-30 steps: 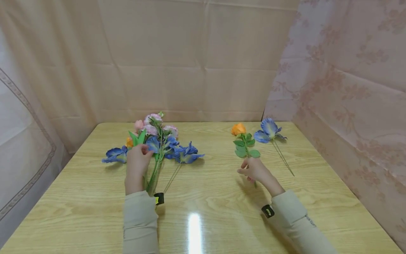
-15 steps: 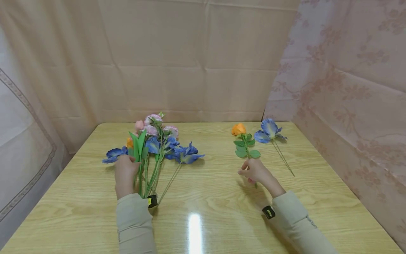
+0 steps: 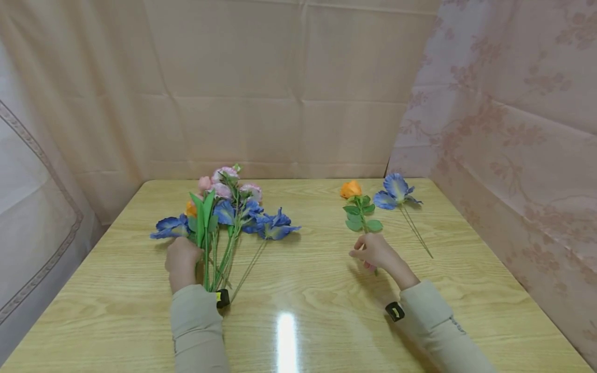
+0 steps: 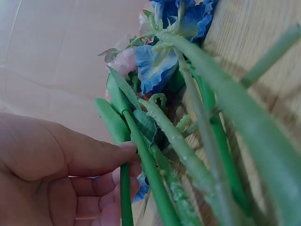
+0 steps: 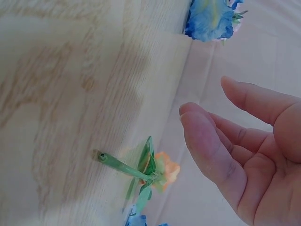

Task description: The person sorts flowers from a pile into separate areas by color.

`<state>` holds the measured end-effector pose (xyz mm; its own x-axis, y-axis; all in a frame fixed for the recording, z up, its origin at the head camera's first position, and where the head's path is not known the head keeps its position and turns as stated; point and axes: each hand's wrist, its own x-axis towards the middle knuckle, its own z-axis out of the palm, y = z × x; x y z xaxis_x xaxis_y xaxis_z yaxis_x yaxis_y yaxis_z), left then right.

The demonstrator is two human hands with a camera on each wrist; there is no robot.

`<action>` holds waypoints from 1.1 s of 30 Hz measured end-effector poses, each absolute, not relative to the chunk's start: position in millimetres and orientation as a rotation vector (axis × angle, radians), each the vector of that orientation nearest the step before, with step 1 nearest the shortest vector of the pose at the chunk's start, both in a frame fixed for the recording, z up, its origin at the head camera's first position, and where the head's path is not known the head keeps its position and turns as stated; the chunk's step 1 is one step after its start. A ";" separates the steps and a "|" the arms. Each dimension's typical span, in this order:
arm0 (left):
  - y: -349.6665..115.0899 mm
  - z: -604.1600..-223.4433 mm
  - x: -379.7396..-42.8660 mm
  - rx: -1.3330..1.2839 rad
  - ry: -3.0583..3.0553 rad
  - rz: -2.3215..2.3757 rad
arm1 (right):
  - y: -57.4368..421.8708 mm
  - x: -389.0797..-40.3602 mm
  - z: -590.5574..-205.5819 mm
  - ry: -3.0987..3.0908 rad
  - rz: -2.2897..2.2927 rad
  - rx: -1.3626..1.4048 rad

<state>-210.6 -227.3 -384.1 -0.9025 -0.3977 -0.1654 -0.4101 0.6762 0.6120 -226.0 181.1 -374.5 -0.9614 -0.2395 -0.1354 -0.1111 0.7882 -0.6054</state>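
Note:
My left hand (image 3: 182, 259) is at the left side of a loose bunch of artificial flowers. In the left wrist view its thumb and fingers pinch the smooth green stem of a tulip (image 4: 125, 197), just below the broad leaves. The bunch has pink-and-white blooms (image 3: 224, 191), blue irises (image 3: 275, 226) and a partly hidden orange bloom (image 3: 190, 209). My right hand (image 3: 373, 250) hovers over the stem of an orange rose (image 3: 351, 189) lying on the table. Its fingers are loosely bent, thumb apart, holding nothing. Right of that rose lies a single blue iris (image 3: 396, 191).
Everything lies on a wood-grain table (image 3: 317, 311) with a bright light reflection near the front. A beige curtain (image 3: 280, 93) hangs behind the table's back edge. Floral cloth (image 3: 522, 129) hangs on the right side.
My left hand has moved left off the middle of the bunch, then down along the green stems toward me. My right hand and the two flowers by it stay where they were.

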 end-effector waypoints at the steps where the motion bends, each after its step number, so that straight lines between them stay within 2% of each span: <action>1: -227.7 -384.9 -211.3 -0.691 2.861 1.055 | 181.0 -225.9 -374.5 2.773 -0.922 -0.273; 9: -227.8 -385.2 -211.3 -0.703 2.867 1.070 | 181.4 -225.4 -376.2 2.757 -0.936 -0.278; 25: -217.4 -358.9 -205.1 -0.801 3.048 1.132 | 179.3 -224.2 -376.4 2.753 -0.953 -0.262; 33: -206.5 -346.7 -208.1 -0.733 3.128 1.226 | 177.5 -223.6 -378.6 2.764 -0.943 -0.266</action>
<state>-208.1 -206.5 -346.7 -0.8673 -0.4837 0.1178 -0.2749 0.6625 0.6968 -223.6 177.5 -378.6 -0.9620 -0.2359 -0.1375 -0.1026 0.7790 -0.6186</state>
